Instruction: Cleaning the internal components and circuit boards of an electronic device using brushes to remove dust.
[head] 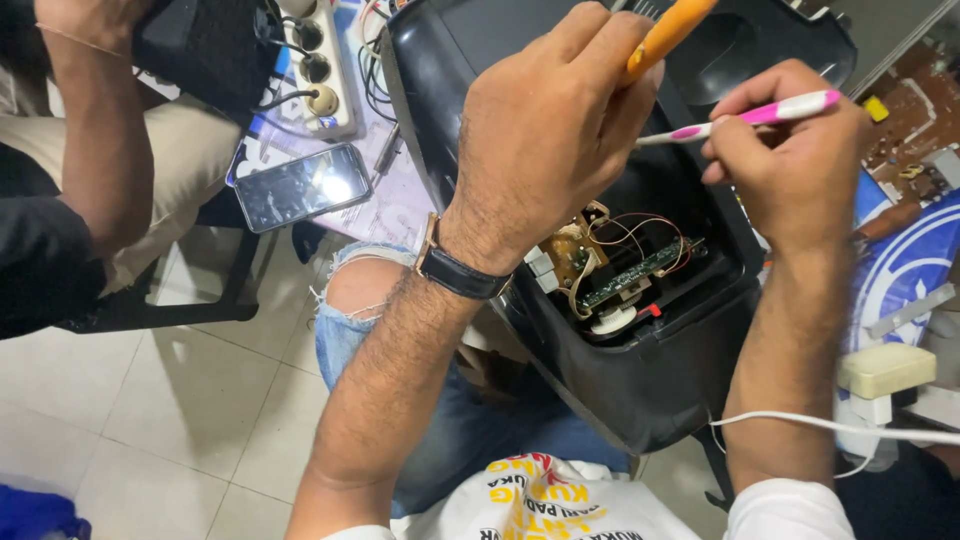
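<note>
Head view showed the left hand closed around an orange handle above the black casing. The right hand pinched a pink-white toothbrush over the casing's opening, where the circuit board sat. A phone lay left of the casing.

The left hand is closed around an orange-handled tool, held over a black plastic casing that rests on the person's lap. The right hand grips a pink and white toothbrush above the casing's open cavity, where a green circuit board and red wires show. A phone lies near the table's edge, just beside a power strip.
</note>
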